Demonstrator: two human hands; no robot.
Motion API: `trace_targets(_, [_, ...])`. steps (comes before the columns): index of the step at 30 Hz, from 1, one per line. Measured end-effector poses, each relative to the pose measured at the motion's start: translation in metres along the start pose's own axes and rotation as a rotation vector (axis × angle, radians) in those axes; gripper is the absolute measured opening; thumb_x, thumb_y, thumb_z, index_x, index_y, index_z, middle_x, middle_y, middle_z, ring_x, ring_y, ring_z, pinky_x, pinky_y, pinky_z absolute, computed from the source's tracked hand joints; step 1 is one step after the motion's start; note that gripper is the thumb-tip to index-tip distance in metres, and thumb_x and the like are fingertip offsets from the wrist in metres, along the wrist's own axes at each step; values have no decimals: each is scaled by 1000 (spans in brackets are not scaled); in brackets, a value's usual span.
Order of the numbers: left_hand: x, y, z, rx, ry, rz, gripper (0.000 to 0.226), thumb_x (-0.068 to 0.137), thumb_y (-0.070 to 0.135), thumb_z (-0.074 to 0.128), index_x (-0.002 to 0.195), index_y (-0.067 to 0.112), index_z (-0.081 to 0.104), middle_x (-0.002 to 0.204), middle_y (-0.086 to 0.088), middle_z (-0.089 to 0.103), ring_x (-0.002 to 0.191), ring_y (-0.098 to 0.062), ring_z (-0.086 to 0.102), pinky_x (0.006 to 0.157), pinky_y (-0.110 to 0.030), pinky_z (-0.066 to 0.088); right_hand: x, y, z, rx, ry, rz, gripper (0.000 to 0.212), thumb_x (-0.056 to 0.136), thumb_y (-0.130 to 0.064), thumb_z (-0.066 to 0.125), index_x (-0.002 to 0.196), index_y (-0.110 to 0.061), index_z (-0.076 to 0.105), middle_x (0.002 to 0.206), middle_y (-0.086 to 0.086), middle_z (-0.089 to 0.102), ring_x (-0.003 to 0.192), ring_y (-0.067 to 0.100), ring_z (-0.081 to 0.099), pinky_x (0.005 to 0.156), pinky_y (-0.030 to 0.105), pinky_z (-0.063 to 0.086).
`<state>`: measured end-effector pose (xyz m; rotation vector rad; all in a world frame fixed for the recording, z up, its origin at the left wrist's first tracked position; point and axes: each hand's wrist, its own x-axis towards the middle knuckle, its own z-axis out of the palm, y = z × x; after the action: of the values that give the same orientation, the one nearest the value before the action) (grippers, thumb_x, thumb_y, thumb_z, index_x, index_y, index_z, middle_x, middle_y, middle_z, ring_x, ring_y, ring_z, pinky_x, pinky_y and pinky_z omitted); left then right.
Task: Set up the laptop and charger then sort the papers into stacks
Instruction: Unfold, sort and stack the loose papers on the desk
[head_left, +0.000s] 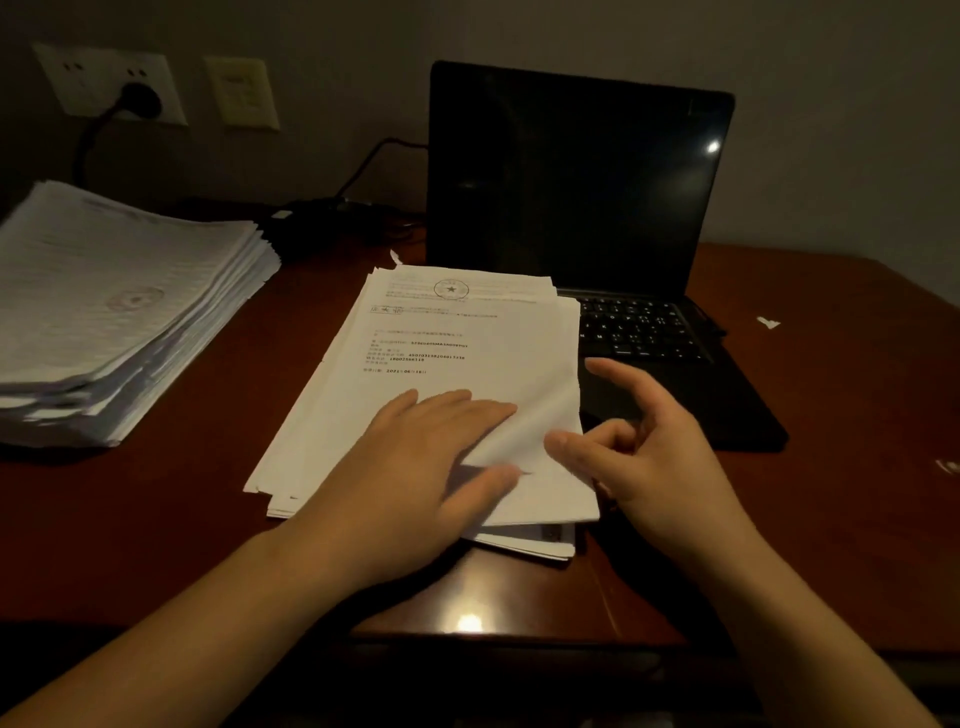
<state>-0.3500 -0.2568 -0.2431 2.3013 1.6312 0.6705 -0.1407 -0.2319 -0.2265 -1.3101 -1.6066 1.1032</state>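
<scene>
A black laptop (582, 208) stands open with a dark screen at the back of the desk. Its charger cable (363, 166) runs left to a black plug (139, 98) in the wall socket. A small stack of printed papers (431, 374) lies in front of the laptop and overlaps its left edge. My left hand (415, 467) lies flat on the lower part of this stack, fingers spread. My right hand (639, 447) is at the stack's right edge, thumb touching the lifted corner of the top sheet, fingers apart. A thick pile of papers (114, 312) sits at the left.
The reddish-brown wooden desk (857, 415) meets the wall at the back. A charger brick (311, 218) lies between the thick pile and the laptop. A beige wall plate (241, 93) is beside the socket. Small white paper scraps (768, 323) lie on the right.
</scene>
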Motion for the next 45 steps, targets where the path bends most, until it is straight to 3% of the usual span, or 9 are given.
trace_targets(4, [-3, -7, -1, -136, 172, 6, 48, 98, 51, 44, 145, 47, 37, 127, 17, 62, 99, -1, 59, 82, -22, 55, -6, 1, -4, 41, -75, 7, 82, 83, -14, 77, 147, -42, 33, 77, 8, 71, 63, 16, 67, 56, 24, 54])
trace_targets(9, [-14, -11, -10, -176, 233, 51, 69, 99, 39, 45, 149, 60, 3, 121, 2, 65, 79, -10, 66, 58, 3, 41, -12, 0, -12, 87, -131, 9, 89, 79, -7, 76, 148, -43, 34, 79, 9, 71, 66, 27, 68, 57, 31, 56])
trace_targets(11, [-16, -11, -14, -90, 284, 142, 72, 100, 28, 45, 154, 52, 5, 113, 2, 65, 79, -12, 67, 60, 6, 38, -11, 0, -11, 114, -91, 10, 89, 74, -15, 76, 148, -42, 35, 73, 8, 70, 61, 19, 66, 55, 28, 54])
trace_targets(15, [-15, -11, -10, -93, 128, 180, 44, 99, 43, 36, 139, 38, 54, 129, 17, 57, 113, -2, 52, 85, -12, 52, -9, 1, -5, 79, -13, -9, 85, 76, -17, 78, 147, -38, 37, 68, 11, 69, 57, 15, 64, 57, 19, 52])
trace_targets(19, [-15, -11, -12, -186, -105, 61, 68, 81, 75, 54, 143, 49, 42, 115, 50, 32, 121, 15, 31, 90, -12, 45, -5, 2, 3, 10, 40, -4, 82, 80, -18, 79, 148, -38, 37, 68, 7, 69, 59, 11, 69, 54, 14, 51])
trace_targets(28, [-16, -9, -19, -304, -71, -31, 65, 64, 68, 64, 127, 59, 47, 112, 48, 37, 112, 34, 26, 75, 0, 43, -6, -8, -11, 48, -165, 115, 96, 80, -9, 77, 152, -48, 26, 78, 7, 75, 69, 17, 72, 56, 24, 54])
trace_targets(36, [-15, -13, -18, -437, 8, -106, 27, 83, 51, 62, 109, 47, 68, 102, 26, 64, 106, 15, 51, 75, -10, 51, -3, -5, 6, 51, -5, 65, 94, 77, -22, 82, 152, -41, 29, 71, 6, 74, 73, 16, 76, 61, 22, 59])
trace_targets(41, [-13, -8, -16, -428, 152, -140, 17, 96, 30, 61, 89, 28, 77, 77, 24, 68, 81, 2, 63, 58, -12, 46, -10, -8, -5, 44, -130, 69, 89, 80, -17, 77, 141, -56, 26, 86, 4, 78, 79, 17, 76, 62, 34, 61])
trace_targets(45, [-11, -8, -18, -473, 176, -202, 10, 90, 34, 68, 87, 34, 78, 77, 23, 71, 79, 2, 64, 61, -13, 48, -12, -7, -10, 58, -172, 78, 96, 79, -9, 77, 149, -51, 25, 80, 6, 76, 67, 14, 71, 55, 21, 53])
